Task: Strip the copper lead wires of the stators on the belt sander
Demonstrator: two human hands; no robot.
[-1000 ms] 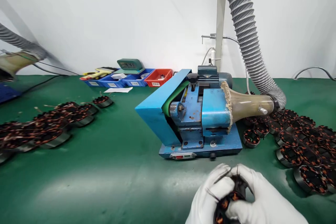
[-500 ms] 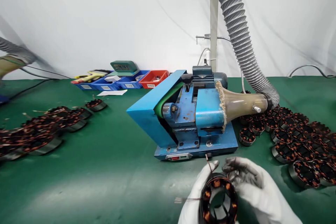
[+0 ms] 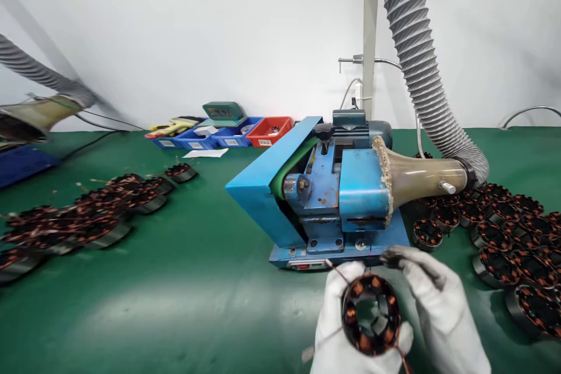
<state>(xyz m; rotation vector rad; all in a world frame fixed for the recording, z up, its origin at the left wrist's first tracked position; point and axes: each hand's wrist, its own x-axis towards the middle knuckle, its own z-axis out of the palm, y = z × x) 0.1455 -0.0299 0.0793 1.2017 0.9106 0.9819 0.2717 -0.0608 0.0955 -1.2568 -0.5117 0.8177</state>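
Observation:
My left hand (image 3: 337, 315), in a white glove, grips a motor stator (image 3: 349, 315), a dark ring with copper windings and an open centre. The ring faces me, and my fingers support its left side and underside. Thin wire leads stick out from it at the upper left, lower left, top and lower right. Close to the ring's upper right is my gloved right hand (image 3: 438, 298), its dark-stained fingertips drawn together. Whether a lead is between those fingertips is too small to see. Just beyond both hands stands a blue belt grinder (image 3: 302, 198) with a green belt.
Several stators (image 3: 499, 269) stand grouped on the right, with more stators (image 3: 105, 234) piled left, leads attached. A grey ribbed hose (image 3: 416, 58) joins the grinder's duct (image 3: 425, 175). Blue bins (image 3: 232, 139), a red bin (image 3: 269, 131) and a green digital clock (image 3: 223, 112) stand behind.
The stator has risen and turned to face me more squarely. My right hand has shifted slightly up at its side. The camera view has swung left.

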